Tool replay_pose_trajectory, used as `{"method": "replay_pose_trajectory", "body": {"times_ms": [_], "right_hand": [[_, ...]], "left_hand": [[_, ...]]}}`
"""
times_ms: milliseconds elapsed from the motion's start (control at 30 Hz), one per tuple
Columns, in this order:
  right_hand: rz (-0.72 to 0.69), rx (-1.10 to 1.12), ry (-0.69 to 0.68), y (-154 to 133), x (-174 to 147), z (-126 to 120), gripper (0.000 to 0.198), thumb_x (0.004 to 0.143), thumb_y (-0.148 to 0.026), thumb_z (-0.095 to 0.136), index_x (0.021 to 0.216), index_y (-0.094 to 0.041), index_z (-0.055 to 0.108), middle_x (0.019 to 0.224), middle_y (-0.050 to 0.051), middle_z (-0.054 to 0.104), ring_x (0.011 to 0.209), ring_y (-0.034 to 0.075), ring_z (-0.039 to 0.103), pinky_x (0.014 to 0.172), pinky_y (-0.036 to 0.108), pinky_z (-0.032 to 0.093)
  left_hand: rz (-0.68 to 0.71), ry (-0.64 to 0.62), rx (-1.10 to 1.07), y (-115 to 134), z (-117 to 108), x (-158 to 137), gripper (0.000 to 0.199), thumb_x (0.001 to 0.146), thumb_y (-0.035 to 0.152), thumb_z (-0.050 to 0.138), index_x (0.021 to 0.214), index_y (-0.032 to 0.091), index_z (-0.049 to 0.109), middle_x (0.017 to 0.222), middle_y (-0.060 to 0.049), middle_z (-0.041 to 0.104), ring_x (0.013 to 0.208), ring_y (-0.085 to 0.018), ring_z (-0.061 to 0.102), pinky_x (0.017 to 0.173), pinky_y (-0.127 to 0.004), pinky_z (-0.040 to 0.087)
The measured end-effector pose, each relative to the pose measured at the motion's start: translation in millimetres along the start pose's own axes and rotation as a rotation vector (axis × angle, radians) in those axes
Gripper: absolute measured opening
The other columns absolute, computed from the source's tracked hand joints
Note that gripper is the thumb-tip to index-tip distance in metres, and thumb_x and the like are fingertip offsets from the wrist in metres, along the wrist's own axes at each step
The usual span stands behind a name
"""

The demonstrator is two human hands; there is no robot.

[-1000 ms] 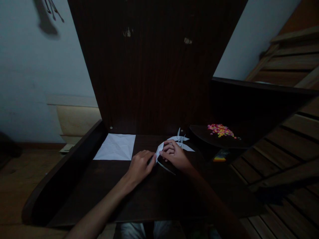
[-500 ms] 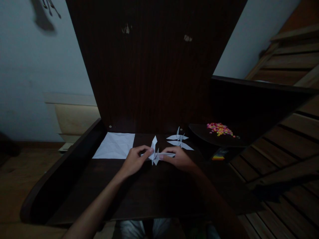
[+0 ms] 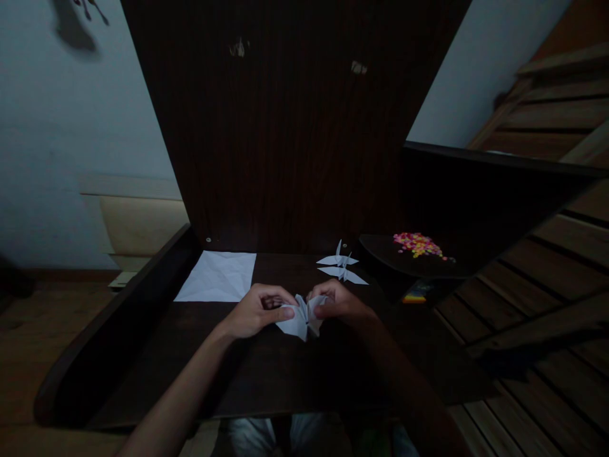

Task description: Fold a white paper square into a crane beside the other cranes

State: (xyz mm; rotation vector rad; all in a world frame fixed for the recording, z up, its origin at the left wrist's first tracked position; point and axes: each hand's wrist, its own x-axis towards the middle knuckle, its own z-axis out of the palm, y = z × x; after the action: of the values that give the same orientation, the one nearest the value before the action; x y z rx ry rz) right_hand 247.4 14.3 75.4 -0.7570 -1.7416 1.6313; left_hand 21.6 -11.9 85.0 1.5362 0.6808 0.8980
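A partly opened white origami paper (image 3: 301,320) is held between my two hands above the dark desk. My left hand (image 3: 257,310) pinches its left side, thumb on the near face. On the right side my right hand (image 3: 339,301) grips it between thumb and fingers. Creased flaps spread out from the middle, with a fold between the hands. Just beyond my right hand lie two finished-looking paper cranes, the far one (image 3: 338,260) and the near one (image 3: 343,273). A creased white paper sheet (image 3: 216,276) lies flat beyond my left hand.
A pile of small pink and yellow pieces (image 3: 417,244) sits on a dark corner shelf (image 3: 385,251) at the right. Below it is a small rainbow-coloured item (image 3: 415,297). The desk's raised left edge (image 3: 114,330) and tall dark back panel (image 3: 295,139) bound the surface.
The paper between my hands was a narrow crane-like shape with a point standing up; now its flaps are spread wider. Both hands have shifted their hold on it.
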Motion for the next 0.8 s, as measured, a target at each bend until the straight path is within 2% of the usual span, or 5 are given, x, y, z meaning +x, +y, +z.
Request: {"method": "replay_pose_trajectory", "body": {"times_ms": [167,267,433,567,800], "right_hand": [[-0.203,-0.281,0.212,-8.7,1.5,6.9,0.035,0.065,-0.033,0.079,0.095,-0.018,0.067,0.093,0.006,0.068,0.088,0.019,0.063,0.080,0.033,0.048],[-0.338,-0.516,0.319,-16.1,-2.4,10.4,0.034,0.070,-0.030,0.077,0.100,-0.020,0.066,0.100,0.005,0.068,0.096,0.020,0.062,0.087,0.035,0.046],[-0.410,-0.614,0.337,-17.3,-6.5,14.7,0.036,0.076,-0.029,0.072,0.110,-0.023,0.063,0.101,0.004,0.068,0.090,0.018,0.064,0.081,0.031,0.049],[-0.480,-0.668,0.316,-18.0,-5.3,15.0,0.024,0.082,-0.029,0.067,0.105,-0.023,0.066,0.094,0.004,0.067,0.088,0.018,0.062,0.079,0.032,0.049],[-0.445,-0.773,0.346,-26.2,-5.5,17.7,0.017,0.085,-0.023,0.062,0.101,-0.023,0.069,0.090,0.003,0.067,0.083,0.017,0.062,0.076,0.032,0.048]], "left_hand": [[0.070,0.147,0.084,2.6,-0.2,0.4,0.022,0.074,0.033,0.071,0.084,0.013,0.069,0.077,-0.006,0.069,0.069,-0.015,0.062,0.063,-0.025,0.047],[0.118,0.262,0.166,4.7,-0.6,0.7,0.022,0.075,0.031,0.070,0.089,0.015,0.069,0.082,-0.006,0.070,0.073,-0.016,0.062,0.066,-0.026,0.048],[0.153,0.303,0.329,5.7,-1.2,0.6,0.019,0.079,0.030,0.065,0.092,0.017,0.070,0.088,-0.006,0.072,0.077,-0.018,0.064,0.070,-0.028,0.050],[0.208,0.325,0.440,6.6,-1.6,-0.2,0.019,0.082,0.030,0.062,0.093,0.018,0.071,0.091,-0.005,0.073,0.080,-0.018,0.066,0.074,-0.028,0.051],[0.312,0.378,0.639,7.7,-1.0,-3.8,0.017,0.086,0.028,0.059,0.096,0.021,0.071,0.091,-0.004,0.073,0.082,-0.017,0.066,0.072,-0.026,0.049]]}}
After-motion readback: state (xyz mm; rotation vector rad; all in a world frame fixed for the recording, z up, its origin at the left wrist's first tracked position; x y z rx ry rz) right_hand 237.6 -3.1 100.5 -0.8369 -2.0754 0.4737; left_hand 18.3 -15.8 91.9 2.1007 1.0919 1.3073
